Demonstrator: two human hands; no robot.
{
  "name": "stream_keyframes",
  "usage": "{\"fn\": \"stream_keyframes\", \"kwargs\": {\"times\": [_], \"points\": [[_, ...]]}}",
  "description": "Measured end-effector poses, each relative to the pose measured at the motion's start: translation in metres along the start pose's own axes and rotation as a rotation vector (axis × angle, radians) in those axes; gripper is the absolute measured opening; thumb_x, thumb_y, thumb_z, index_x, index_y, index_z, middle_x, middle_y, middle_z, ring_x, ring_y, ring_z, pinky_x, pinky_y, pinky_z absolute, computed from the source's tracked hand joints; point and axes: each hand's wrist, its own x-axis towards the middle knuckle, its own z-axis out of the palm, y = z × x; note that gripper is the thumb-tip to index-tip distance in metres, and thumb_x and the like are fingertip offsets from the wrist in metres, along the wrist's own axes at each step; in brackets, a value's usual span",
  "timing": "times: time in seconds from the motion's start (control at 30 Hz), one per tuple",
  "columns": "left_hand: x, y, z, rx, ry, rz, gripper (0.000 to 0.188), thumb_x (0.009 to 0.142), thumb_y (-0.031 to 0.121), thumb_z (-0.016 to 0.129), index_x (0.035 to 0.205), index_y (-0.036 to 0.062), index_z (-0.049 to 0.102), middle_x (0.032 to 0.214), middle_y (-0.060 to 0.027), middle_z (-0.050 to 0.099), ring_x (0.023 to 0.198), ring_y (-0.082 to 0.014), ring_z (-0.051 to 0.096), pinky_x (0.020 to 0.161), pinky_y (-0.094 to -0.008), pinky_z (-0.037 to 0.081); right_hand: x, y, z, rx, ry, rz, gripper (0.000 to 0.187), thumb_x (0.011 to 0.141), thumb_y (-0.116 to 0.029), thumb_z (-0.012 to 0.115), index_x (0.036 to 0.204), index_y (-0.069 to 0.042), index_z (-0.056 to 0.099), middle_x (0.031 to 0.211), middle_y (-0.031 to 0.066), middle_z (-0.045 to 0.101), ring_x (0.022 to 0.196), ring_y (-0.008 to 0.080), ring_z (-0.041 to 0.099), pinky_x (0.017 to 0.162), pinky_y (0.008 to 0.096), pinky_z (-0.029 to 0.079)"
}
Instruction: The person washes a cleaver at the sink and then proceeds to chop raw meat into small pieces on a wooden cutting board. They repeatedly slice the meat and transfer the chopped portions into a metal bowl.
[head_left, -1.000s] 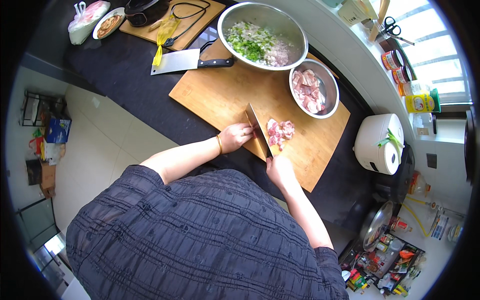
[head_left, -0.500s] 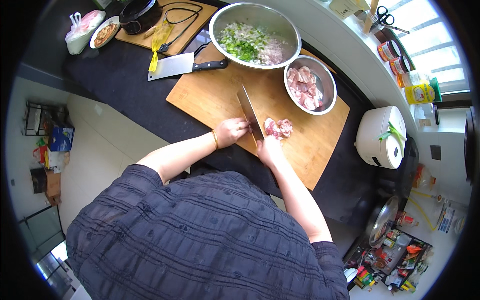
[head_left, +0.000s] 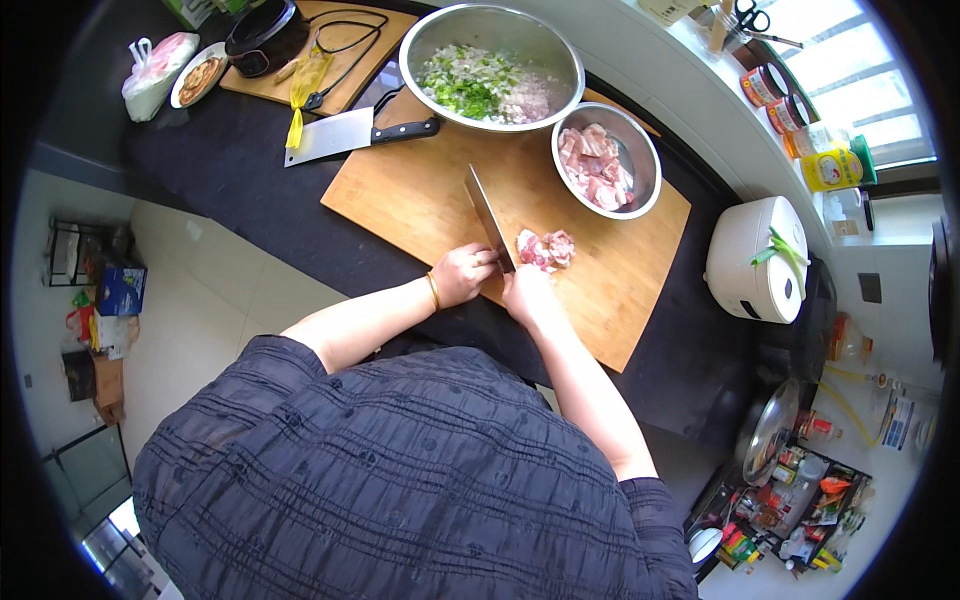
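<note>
My right hand (head_left: 531, 293) is closed round the handle of a kitchen knife (head_left: 488, 216), whose wide blade stands on edge on the wooden cutting board (head_left: 410, 190) and points away from me. My left hand (head_left: 464, 274), with a gold bangle at the wrist, lies just left of the blade. Its fingers are curled down against the blade's side, and whatever they press on is hidden. Right of the blade lies a small heap of cut raw meat (head_left: 546, 250). Larger pieces of raw meat (head_left: 597, 166) fill part of a small steel bowl (head_left: 655, 180) on the board.
A big steel bowl (head_left: 572, 70) with chopped greens and minced meat stands at the back. Left of it lies a cleaver (head_left: 335, 136). Farther left are a second board (head_left: 392, 40), a black appliance (head_left: 266, 38) and a plate (head_left: 181, 92). A white rice cooker (head_left: 745, 260) stands right.
The whole view has shifted slightly, so the board and bowls sit a little farther left and up. The knife and both hands keep nearly the same places on the board.
</note>
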Motion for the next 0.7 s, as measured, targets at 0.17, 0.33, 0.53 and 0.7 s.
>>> {"fn": "stream_keyframes", "kwargs": {"times": [0.17, 0.33, 0.53, 0.7], "points": [[0.002, 0.003, 0.004, -0.001, 0.016, -0.035, 0.011, 0.065, 0.007, 0.065, 0.076, 0.0054, 0.062, 0.086, -0.0069, 0.059, 0.075, -0.0228, 0.057, 0.067, -0.0311, 0.049, -0.044, 0.038, 0.005, 0.061, -0.053, -0.018, 0.024, 0.08, -0.016, 0.052, 0.074, 0.005, 0.062, 0.071, 0.0259, 0.059, 0.07, 0.0389, 0.06, 0.067, 0.0445, 0.048], [0.002, 0.002, 0.008, 0.037, 0.051, -0.09, 0.009, 0.066, 0.006, 0.065, 0.074, 0.0052, 0.061, 0.083, -0.0068, 0.058, 0.073, -0.0229, 0.057, 0.066, -0.031, 0.048, -0.086, 0.069, -0.003, 0.11, -0.202, 0.104, 0.023, 0.079, -0.016, 0.055, 0.085, 0.006, 0.06, 0.078, 0.028, 0.059, 0.076, 0.0407, 0.059, 0.071, 0.0448, 0.047], [0.006, 0.015, 0.002, 0.011, -0.017, 0.007, 0.01, 0.067, 0.006, 0.065, 0.076, 0.0045, 0.061, 0.08, -0.0059, 0.058, 0.074, -0.0223, 0.056, 0.065, -0.0302, 0.048, -0.038, 0.05, 0.006, 0.033, -0.139, 0.012, 0.028, 0.08, -0.021, 0.055, 0.083, 0.007, 0.062, 0.07, 0.0264, 0.059, 0.072, 0.0389, 0.06, 0.069, 0.042, 0.049], [0.012, 0.011, 0.008, -0.012, -0.053, -0.062, 0.01, 0.068, 0.008, 0.066, 0.077, 0.0067, 0.06, 0.082, -0.0062, 0.058, 0.074, -0.0228, 0.057, 0.065, -0.0311, 0.048, -0.054, 0.065, -0.005, 0.37, 0.036, 0.115, 0.025, 0.079, -0.019, 0.055, 0.083, 0.005, 0.063, 0.078, 0.0234, 0.061, 0.075, 0.0368, 0.061, 0.072, 0.0409, 0.048]]}}
